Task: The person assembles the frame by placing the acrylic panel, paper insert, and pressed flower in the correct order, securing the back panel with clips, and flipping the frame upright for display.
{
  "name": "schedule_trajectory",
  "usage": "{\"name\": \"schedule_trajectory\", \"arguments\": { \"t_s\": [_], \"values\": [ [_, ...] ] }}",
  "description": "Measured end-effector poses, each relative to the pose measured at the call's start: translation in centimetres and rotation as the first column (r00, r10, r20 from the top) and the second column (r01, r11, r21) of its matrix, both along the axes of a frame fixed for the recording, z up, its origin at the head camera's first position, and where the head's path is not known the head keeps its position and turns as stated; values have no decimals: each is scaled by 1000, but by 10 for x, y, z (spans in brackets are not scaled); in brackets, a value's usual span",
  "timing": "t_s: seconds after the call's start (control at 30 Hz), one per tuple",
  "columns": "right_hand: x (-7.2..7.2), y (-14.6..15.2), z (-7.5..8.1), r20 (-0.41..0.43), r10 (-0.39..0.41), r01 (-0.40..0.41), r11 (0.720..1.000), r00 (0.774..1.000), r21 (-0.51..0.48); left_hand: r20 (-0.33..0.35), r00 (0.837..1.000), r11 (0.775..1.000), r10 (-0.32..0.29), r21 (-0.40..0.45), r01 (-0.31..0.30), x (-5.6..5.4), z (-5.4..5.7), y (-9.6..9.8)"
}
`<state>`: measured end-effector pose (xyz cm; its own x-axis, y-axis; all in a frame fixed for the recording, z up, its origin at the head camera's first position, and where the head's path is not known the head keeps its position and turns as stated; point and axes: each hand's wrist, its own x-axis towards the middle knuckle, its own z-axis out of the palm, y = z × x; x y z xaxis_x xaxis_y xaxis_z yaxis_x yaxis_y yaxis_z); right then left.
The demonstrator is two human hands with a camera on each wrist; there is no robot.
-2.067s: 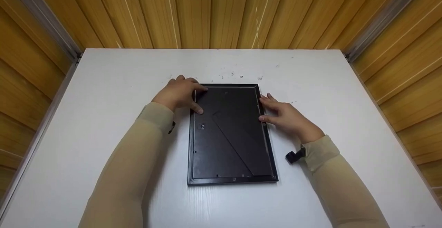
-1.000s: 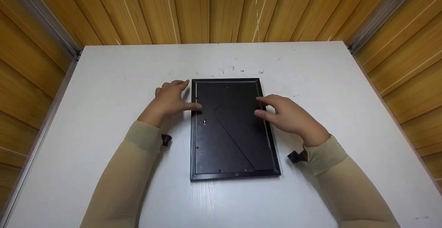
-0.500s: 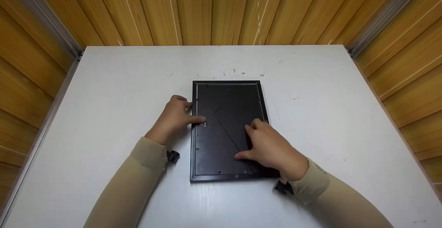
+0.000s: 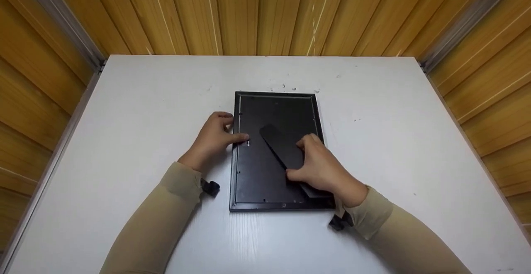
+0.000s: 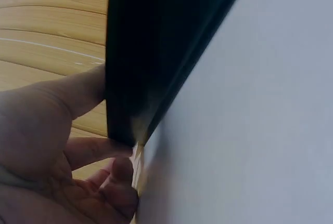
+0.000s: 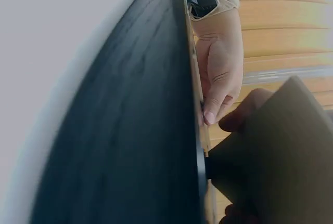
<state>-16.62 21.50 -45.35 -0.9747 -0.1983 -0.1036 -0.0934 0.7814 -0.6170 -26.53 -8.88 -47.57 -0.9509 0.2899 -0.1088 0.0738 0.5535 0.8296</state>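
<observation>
A black picture frame [image 4: 259, 182] lies face down on the white table. Its hinged stand [image 4: 277, 141] is raised from the back panel, its narrow upper end lifted. My right hand [image 4: 323, 168] pinches the stand by its edges between thumb and fingers. In the right wrist view the stand [image 6: 283, 156] tilts away from the frame's back. My left hand [image 4: 211, 135] holds the frame's left side, thumb over the back beside a small metal hanger [image 4: 248, 143]. The left wrist view shows its fingers [image 5: 93, 151] at the frame's outer side.
The white table [image 4: 145, 99] has a few small scuffs beyond the frame. Yellow wood-grain panels [image 4: 236, 16] wall off the back and both sides. A black strap piece [image 4: 210, 188] sits at my left wrist.
My right hand has moved from the frame's right edge down onto the stand and has lifted it off the back panel. My left hand has slid lower along the left side.
</observation>
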Motion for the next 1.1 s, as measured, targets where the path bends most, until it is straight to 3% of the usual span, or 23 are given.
{"name": "schedule_trajectory", "arguments": {
  "t_s": [0.1,0.17,0.33,0.43,0.6,0.7,0.83,0.93,1.1],
  "values": [
    [-4,1,1,-46,-12,11,1000,999,-20,60,998,994,14,108,-20,1,-2,-3],
    [-7,1,1,-84,-18,15,999,996,-30,115,993,975,-10,220,-16,0,-3,-6],
    [-15,0,1,-160,-13,6,999,987,-41,221,965,883,-138,469,19,-4,-5,-17],
    [-17,0,-1,-176,2,-9,999,984,-39,259,951,858,-168,513,12,-5,-6,-22],
    [-21,1,-2,-124,8,-15,998,992,-54,324,933,843,-158,536,-43,-6,-11,-26],
    [-25,5,2,-59,-2,-3,996,998,-92,317,939,852,-137,522,-51,-10,-12,-28],
    [-33,15,12,22,17,-13,984,1000,-180,279,953,880,-115,473,-32,-16,-10,-30],
    [-39,29,20,156,69,-13,942,985,-336,265,959,896,-102,442,-27,-18,-7,-30],
    [-44,49,35,393,125,142,800,911,-583,281,955,899,-95,437,-39,-20,-4,-27]
  ]
}}
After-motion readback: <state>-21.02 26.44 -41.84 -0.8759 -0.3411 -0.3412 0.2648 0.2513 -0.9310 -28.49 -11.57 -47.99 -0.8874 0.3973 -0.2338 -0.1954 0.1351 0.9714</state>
